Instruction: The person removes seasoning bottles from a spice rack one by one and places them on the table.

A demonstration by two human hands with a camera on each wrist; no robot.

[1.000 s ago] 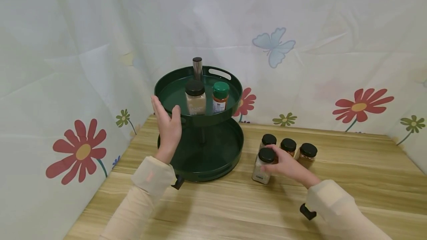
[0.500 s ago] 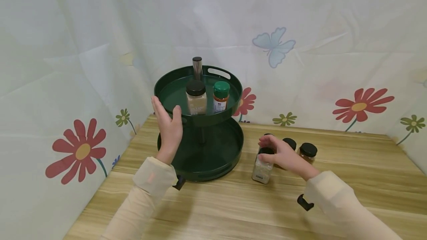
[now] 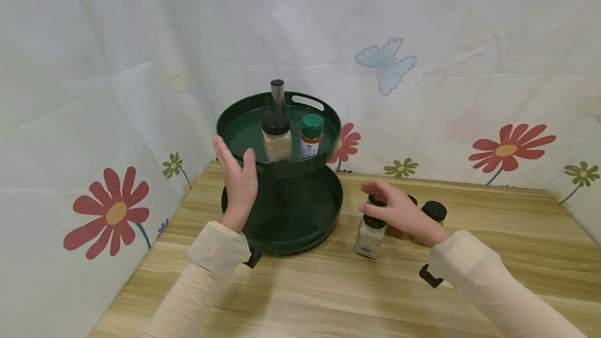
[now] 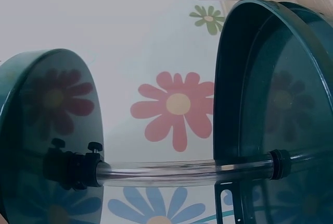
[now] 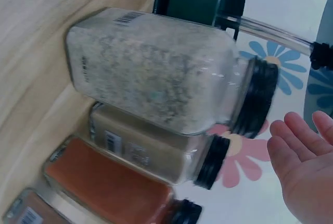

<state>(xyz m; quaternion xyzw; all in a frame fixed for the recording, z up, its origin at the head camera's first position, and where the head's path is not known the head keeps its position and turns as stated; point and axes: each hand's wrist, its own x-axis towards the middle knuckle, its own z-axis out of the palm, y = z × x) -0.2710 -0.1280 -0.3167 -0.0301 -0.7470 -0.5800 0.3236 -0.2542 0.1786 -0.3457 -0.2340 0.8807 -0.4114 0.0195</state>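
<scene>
My left hand (image 3: 240, 192) is raised at the left rim of the green two-tier tray stand (image 3: 300, 171), fingers straight and thumb apart. On its upper tier stand a black-capped jar of beige powder (image 3: 277, 145) and a green-capped spice bottle (image 3: 311, 140). My right hand (image 3: 401, 210) hovers over the jars on the table, fingers slightly bent and holding nothing. Below it stands a square jar of whitish granules (image 3: 370, 240) with a black lid. In the right wrist view that hand (image 5: 307, 172) is apart from the lids.
Beside the granule jar stand black-capped jars of beige powder (image 5: 151, 146), orange-red powder (image 5: 109, 182) and brownish contents (image 5: 31, 211). They are grouped on the wooden table (image 3: 310, 296), right of the stand. A floral curtain (image 3: 451, 93) hangs behind.
My right hand has let go of the granule jar's lid and risen slightly back over the jars. The granule jar stays put. My left hand is nearly still.
</scene>
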